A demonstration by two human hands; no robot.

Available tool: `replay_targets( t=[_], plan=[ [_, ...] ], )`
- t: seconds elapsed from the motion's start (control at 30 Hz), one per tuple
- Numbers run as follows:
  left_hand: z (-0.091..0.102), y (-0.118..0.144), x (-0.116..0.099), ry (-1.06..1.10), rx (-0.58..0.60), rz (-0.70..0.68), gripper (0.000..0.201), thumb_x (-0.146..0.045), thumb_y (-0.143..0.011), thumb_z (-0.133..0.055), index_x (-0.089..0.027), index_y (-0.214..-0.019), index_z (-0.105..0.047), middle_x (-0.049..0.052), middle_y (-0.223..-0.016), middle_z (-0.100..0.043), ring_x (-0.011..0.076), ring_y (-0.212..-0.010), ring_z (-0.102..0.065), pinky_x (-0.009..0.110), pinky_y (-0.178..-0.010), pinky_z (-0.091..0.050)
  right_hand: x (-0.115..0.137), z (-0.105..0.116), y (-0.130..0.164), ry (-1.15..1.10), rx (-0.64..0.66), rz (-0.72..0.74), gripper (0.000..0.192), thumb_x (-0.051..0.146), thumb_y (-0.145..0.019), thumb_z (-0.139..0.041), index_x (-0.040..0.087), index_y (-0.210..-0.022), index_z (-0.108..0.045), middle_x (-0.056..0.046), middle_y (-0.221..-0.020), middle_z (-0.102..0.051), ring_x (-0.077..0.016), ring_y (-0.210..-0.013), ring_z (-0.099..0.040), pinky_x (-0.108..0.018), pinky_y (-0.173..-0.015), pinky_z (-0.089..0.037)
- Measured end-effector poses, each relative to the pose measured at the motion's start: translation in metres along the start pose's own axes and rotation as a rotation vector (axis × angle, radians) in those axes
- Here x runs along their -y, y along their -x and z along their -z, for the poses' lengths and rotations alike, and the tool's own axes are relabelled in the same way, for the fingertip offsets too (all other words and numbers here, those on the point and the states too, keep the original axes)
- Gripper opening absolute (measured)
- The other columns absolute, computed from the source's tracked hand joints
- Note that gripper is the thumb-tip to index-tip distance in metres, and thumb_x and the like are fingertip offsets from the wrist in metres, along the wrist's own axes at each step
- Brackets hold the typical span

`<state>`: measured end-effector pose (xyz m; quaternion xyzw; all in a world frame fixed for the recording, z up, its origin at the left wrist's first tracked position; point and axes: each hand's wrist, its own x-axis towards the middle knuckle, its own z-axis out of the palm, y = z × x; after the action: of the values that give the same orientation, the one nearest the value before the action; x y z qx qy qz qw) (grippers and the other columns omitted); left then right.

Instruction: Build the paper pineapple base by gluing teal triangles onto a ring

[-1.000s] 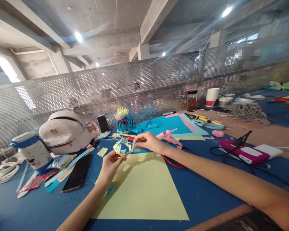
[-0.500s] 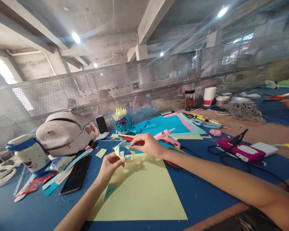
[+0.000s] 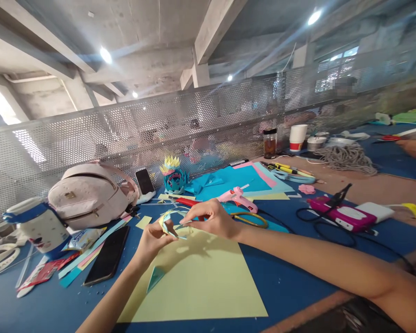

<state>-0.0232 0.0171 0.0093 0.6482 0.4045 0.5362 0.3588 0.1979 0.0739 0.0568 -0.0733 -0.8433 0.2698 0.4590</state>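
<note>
A ring of folded yellow and light-blue paper (image 3: pixel 165 222) is held above the large yellow sheet (image 3: pixel 208 282). My left hand (image 3: pixel 156 238) pinches the ring's near left side between thumb and fingers. My right hand (image 3: pixel 210 219) is closed in a pinch at its right side, on a small light-blue paper piece whose shape is partly hidden. A folded light-blue paper triangle (image 3: pixel 156 279) lies on the sheet's left part. Just beyond my right hand is a pink glue gun (image 3: pixel 238 199), with a red-handled tool (image 3: pixel 185 201) to its left.
A blue folded-paper model with a yellow crown (image 3: pixel 174 175) stands behind. At left are a pink backpack (image 3: pixel 86 194), a bottle (image 3: pixel 41 226) and a phone (image 3: pixel 107 254). Blue paper sheets (image 3: pixel 239 180), a magenta device with cables (image 3: pixel 341 215) and another person's hand (image 3: pixel 414 150) are toward the right.
The paper ring has turned and tilted in my hands. My right hand has moved slightly lower and nearer to me. The whole view has shifted a little.
</note>
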Motion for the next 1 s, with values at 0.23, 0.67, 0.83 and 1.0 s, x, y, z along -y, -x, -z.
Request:
replay_targets(
  t=[0.23,0.67,0.83,1.0],
  plan=[
    [0.000,0.001,-0.003,0.064,0.028,-0.032,0.014,-0.027,-0.061,-0.087,-0.020,-0.058,-0.075,0.002,-0.068,-0.054,0.0172,-0.073,-0.047,0.027,-0.068,-0.039,-0.002,-0.004,0.005,0.091,0.100,-0.065,0.014,0.024,-0.083,-0.069,0.023,-0.093,-0.079,-0.003,-0.084,-0.077,-0.0154,-0.070,-0.067,-0.022,-0.060,-0.046],
    [-0.009,0.000,-0.004,0.257,-0.154,0.139,0.017,-0.027,-0.058,-0.086,-0.016,-0.063,-0.074,0.003,-0.068,-0.067,0.0154,-0.067,-0.057,0.026,-0.068,-0.046,-0.005,-0.009,0.000,-0.090,0.123,-0.390,0.021,0.035,-0.076,-0.073,0.018,-0.087,-0.079,-0.003,-0.075,-0.072,-0.0132,-0.063,-0.055,-0.022,-0.054,-0.038],
    [-0.015,0.002,-0.006,0.325,-0.228,0.211,0.020,-0.029,-0.057,-0.087,-0.015,-0.061,-0.073,0.002,-0.061,-0.066,0.0118,-0.062,-0.055,0.022,-0.064,-0.045,-0.011,-0.013,0.001,-0.235,0.108,-0.488,0.028,0.041,-0.073,-0.075,0.014,-0.078,-0.076,-0.001,-0.067,-0.066,-0.0096,-0.053,-0.050,-0.021,-0.049,-0.037],
    [-0.012,0.000,0.002,0.389,-0.266,0.246,0.023,-0.030,-0.057,-0.088,-0.015,-0.070,-0.076,0.001,-0.061,-0.065,0.0101,-0.060,-0.054,0.020,-0.062,-0.045,-0.014,-0.015,0.000,-0.311,0.087,-0.604,0.042,0.054,-0.075,-0.070,0.013,-0.079,-0.071,0.002,-0.058,-0.057,-0.0053,-0.040,-0.037,-0.020,-0.037,-0.029]
  ],
)
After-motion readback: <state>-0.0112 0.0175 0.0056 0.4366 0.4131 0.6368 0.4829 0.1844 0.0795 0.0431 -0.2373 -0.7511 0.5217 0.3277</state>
